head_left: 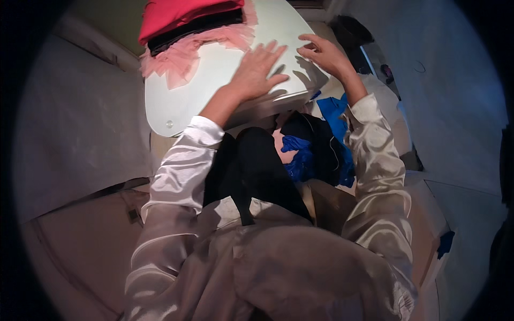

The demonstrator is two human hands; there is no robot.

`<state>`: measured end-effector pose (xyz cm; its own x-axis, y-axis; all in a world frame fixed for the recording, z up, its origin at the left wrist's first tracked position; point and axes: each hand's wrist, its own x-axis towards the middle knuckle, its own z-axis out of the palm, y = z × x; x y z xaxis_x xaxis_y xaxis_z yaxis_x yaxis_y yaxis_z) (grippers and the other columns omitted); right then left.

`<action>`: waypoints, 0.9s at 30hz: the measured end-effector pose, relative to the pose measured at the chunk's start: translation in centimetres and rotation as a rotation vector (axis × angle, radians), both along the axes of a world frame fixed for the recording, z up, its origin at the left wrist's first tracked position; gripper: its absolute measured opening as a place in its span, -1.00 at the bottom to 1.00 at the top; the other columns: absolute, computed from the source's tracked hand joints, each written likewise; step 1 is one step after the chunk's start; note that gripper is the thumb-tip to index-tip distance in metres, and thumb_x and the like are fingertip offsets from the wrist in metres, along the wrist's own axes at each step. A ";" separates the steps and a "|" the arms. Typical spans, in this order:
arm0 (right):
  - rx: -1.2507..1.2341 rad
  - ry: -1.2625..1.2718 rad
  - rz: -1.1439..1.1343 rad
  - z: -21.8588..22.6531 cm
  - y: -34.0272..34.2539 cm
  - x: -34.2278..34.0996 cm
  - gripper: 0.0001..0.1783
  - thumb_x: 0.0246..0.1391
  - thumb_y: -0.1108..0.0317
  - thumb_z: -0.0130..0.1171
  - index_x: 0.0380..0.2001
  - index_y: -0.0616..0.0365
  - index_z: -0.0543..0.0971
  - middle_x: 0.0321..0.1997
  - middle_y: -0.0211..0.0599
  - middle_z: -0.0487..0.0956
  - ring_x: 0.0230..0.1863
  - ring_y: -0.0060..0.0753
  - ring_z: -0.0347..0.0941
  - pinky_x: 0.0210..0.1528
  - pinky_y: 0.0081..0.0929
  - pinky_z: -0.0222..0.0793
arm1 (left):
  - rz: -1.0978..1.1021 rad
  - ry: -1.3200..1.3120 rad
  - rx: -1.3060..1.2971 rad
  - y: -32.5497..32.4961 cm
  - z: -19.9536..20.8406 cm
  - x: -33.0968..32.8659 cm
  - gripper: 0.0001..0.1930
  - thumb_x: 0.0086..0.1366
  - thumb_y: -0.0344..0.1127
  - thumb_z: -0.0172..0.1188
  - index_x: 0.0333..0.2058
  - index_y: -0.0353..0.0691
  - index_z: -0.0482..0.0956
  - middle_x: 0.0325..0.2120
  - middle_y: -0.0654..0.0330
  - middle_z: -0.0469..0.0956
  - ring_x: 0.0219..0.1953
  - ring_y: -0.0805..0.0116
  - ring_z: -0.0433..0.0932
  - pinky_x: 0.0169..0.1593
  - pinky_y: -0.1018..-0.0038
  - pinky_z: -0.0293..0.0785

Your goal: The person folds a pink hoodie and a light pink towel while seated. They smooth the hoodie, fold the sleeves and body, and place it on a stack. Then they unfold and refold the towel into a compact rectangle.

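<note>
Pink netting (179,61) is lying ruffled at the bottom of one pile of cloth at the far left of one white tabletop (182,104); one black folded layer (195,31) is resting on it, and one red folded layer (184,15) is topping the pile, so three coloured layers are showing; two bare hands are reaching over the tabletop, the pile lying to the left of both and closer to the left one; the left hand (256,70) is spreading open, palm down, its fingers pointing away from the body just beside the netting's right edge, though whether it is touching netting or tabletop I cannot tell; the right hand (326,54) is hovering above the right edge, well apart from the pile, its fingers loosely bending and gripping nothing visible, while its shadow is falling on the white surface; two shiny pale sleeves (184,160) are covering the forearms; one round disc (169,124) is marking the near left corner; below, one black bundle (316,134) is lying beside crumpled blue material (299,155), its pieces overlapping too much for counting.
</note>
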<state>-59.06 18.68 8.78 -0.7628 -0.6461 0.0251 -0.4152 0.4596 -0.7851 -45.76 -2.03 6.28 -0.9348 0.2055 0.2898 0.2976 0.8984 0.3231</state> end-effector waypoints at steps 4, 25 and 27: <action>-0.193 -0.348 -0.033 -3.4 7.3 3.1 -0.50 0.20 0.23 0.28 0.14 0.25 0.51 -0.23 -0.23 0.66 -0.21 -0.49 0.58 -0.13 -0.52 0.51 | -0.146 -0.062 0.035 7.0 -2.3 0.3 -0.30 0.40 0.10 0.10 0.41 0.05 0.14 0.41 -0.01 0.14 0.45 -0.05 0.07 0.48 0.08 -0.04; 0.460 0.630 -0.198 -36.0 11.5 13.4 -0.41 0.00 0.27 0.24 0.18 -0.03 0.49 -0.09 -0.18 0.51 0.02 -0.04 0.44 -0.05 0.01 0.35 | -0.054 0.031 -0.290 9.9 -7.1 -3.5 -0.34 0.37 0.30 -0.06 0.40 0.42 0.14 0.45 0.34 0.10 0.48 0.10 0.03 0.51 -0.02 -0.14; 0.466 0.579 -0.133 -36.8 11.8 13.3 -0.57 0.02 0.28 0.20 0.02 -0.01 0.59 -0.30 -0.24 0.54 -0.17 -0.05 0.50 -0.22 0.00 0.37 | -0.038 0.016 -0.290 9.8 -7.0 -3.2 -0.34 0.36 0.29 -0.03 0.40 0.42 0.15 0.45 0.34 0.11 0.48 0.10 0.04 0.50 -0.02 -0.12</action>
